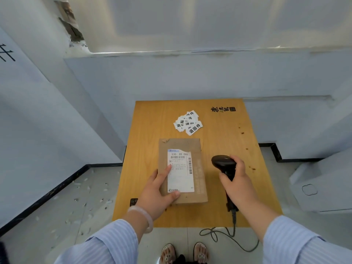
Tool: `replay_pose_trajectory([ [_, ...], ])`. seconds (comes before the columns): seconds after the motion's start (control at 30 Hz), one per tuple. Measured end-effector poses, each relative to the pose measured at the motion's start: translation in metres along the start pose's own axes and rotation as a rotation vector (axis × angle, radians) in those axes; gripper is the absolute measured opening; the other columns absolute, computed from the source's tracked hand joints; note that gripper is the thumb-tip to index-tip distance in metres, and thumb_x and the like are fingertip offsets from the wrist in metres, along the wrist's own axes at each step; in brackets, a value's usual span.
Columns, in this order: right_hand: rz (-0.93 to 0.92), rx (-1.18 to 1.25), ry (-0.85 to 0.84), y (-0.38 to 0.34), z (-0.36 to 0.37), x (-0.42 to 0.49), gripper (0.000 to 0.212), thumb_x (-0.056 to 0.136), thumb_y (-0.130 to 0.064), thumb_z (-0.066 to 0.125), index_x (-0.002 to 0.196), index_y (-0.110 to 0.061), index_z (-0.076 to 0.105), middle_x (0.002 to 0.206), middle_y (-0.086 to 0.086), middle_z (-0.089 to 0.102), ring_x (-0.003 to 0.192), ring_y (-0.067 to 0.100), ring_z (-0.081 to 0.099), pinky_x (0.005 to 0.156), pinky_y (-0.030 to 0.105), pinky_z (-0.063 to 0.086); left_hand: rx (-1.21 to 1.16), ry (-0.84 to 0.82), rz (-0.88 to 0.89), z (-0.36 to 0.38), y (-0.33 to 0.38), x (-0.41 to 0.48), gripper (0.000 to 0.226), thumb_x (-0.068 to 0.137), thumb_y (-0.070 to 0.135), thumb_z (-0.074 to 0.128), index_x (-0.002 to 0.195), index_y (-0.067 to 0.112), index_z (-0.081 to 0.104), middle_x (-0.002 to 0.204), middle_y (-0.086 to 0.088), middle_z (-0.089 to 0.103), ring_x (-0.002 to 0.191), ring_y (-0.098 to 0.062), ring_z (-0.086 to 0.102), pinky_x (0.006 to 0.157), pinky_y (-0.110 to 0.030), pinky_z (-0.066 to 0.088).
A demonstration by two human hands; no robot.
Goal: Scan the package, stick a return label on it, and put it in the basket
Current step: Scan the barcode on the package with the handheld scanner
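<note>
A flat brown cardboard package lies on the small wooden table, with a white shipping label and barcodes facing up. My left hand grips its near left corner, thumb under the near edge and fingers over the label. My right hand holds a black barcode scanner by the handle, just right of the package, with its head level with the label. A pile of several white return labels with black print lies beyond the package. No basket is in view.
The scanner's cable trails off the table's near edge onto the tiled floor. White walls close in behind and to the left. A white box-like unit stands at the right. My feet are below the table edge.
</note>
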State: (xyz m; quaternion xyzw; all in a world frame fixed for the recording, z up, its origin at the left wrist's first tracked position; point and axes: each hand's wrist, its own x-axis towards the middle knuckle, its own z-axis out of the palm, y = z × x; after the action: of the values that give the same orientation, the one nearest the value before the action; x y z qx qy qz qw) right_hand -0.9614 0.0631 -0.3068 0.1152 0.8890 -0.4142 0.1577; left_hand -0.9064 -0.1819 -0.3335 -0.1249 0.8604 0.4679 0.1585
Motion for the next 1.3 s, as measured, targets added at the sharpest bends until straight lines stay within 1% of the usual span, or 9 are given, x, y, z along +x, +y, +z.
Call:
replay_pose_trajectory([
  [0.17, -0.172, 0.168, 0.032, -0.032, -0.006, -0.041, 0.055, 0.095, -0.031, 0.055, 0.136, -0.047, 0.022, 0.110, -0.006, 0.056, 0.091, 0.008, 0.059, 0.067, 0.022, 0.047, 0.001, 0.052, 0.044, 0.002, 0.016, -0.004, 0.081, 0.080, 0.040, 0.073, 0.137, 0.063, 0.021, 0.158, 0.007, 0.016, 0.138, -0.016, 0.032, 0.111, -0.035, 0.037],
  [0.33, -0.300, 0.204, 0.009, -0.058, 0.000, -0.060, 0.052, 0.095, -0.032, 0.055, 0.131, -0.049, 0.022, 0.111, -0.019, 0.053, 0.097, -0.003, 0.056, 0.073, 0.015, 0.048, -0.038, 0.057, 0.085, 0.010, 0.027, -0.006, 0.081, 0.079, 0.036, 0.074, 0.126, 0.074, 0.020, 0.158, 0.006, 0.015, 0.139, -0.018, 0.031, 0.111, -0.040, 0.039],
  [0.47, -0.328, 0.210, -0.006, -0.063, 0.001, -0.066, 0.051, 0.095, -0.033, 0.054, 0.132, -0.047, 0.022, 0.117, -0.011, 0.055, 0.100, 0.002, 0.057, 0.078, 0.017, 0.048, -0.010, 0.058, 0.076, 0.013, 0.035, -0.009, 0.078, 0.082, 0.035, 0.072, 0.141, 0.055, 0.025, 0.160, 0.004, 0.010, 0.142, -0.018, 0.024, 0.113, -0.031, 0.032],
  [0.53, -0.328, 0.216, -0.004, -0.064, 0.000, -0.066, 0.050, 0.095, -0.033, 0.053, 0.131, -0.048, 0.021, 0.118, -0.010, 0.055, 0.101, 0.002, 0.057, 0.078, 0.016, 0.048, 0.005, 0.056, 0.068, 0.013, 0.039, -0.009, 0.078, 0.084, 0.034, 0.071, 0.144, 0.050, 0.025, 0.161, 0.004, 0.008, 0.144, -0.018, 0.022, 0.110, -0.028, 0.030],
  [0.67, -0.327, 0.219, -0.016, -0.065, -0.002, -0.064, 0.049, 0.096, -0.032, 0.051, 0.130, -0.047, 0.020, 0.114, -0.013, 0.055, 0.097, 0.002, 0.058, 0.074, 0.017, 0.050, 0.024, 0.053, 0.040, 0.014, 0.041, -0.007, 0.079, 0.084, 0.035, 0.070, 0.144, 0.052, 0.022, 0.161, 0.006, 0.005, 0.143, -0.021, 0.023, 0.110, -0.033, 0.036],
  [0.9, -0.313, 0.254, -0.036, -0.065, -0.001, -0.060, 0.046, 0.097, -0.031, 0.049, 0.124, -0.053, 0.018, 0.104, -0.009, 0.059, 0.083, 0.008, 0.062, 0.066, 0.020, 0.049, 0.004, 0.038, 0.023, 0.018, 0.040, -0.003, 0.079, 0.084, 0.032, 0.071, 0.143, 0.052, 0.023, 0.161, 0.004, 0.005, 0.145, -0.022, 0.017, 0.114, -0.036, 0.032],
  [1.0, -0.310, 0.259, -0.037, -0.065, -0.002, -0.057, 0.046, 0.097, -0.032, 0.048, 0.121, -0.055, 0.017, 0.106, -0.008, 0.060, 0.083, 0.009, 0.062, 0.068, 0.023, 0.051, 0.002, 0.030, 0.015, 0.018, 0.040, -0.002, 0.079, 0.084, 0.031, 0.071, 0.143, 0.052, 0.024, 0.161, 0.004, 0.003, 0.145, -0.021, 0.017, 0.114, -0.036, 0.032],
  [1.13, -0.304, 0.250, -0.048, -0.065, -0.003, -0.057, 0.045, 0.098, -0.032, 0.047, 0.119, -0.056, 0.015, 0.102, -0.008, 0.060, 0.079, 0.007, 0.061, 0.061, 0.019, 0.046, 0.009, 0.025, 0.000, 0.017, 0.040, 0.000, 0.079, 0.084, 0.031, 0.071, 0.143, 0.052, 0.023, 0.161, 0.005, 0.003, 0.145, -0.021, 0.019, 0.113, -0.036, 0.034],
  [1.3, -0.304, 0.242, -0.049, -0.066, -0.002, -0.057, 0.045, 0.098, -0.031, 0.046, 0.120, -0.054, 0.015, 0.104, -0.006, 0.059, 0.083, 0.008, 0.061, 0.061, 0.018, 0.047, 0.031, 0.018, -0.001, 0.016, 0.039, 0.000, 0.080, 0.084, 0.032, 0.070, 0.144, 0.053, 0.021, 0.161, 0.006, 0.003, 0.144, -0.021, 0.020, 0.113, -0.037, 0.036],
])
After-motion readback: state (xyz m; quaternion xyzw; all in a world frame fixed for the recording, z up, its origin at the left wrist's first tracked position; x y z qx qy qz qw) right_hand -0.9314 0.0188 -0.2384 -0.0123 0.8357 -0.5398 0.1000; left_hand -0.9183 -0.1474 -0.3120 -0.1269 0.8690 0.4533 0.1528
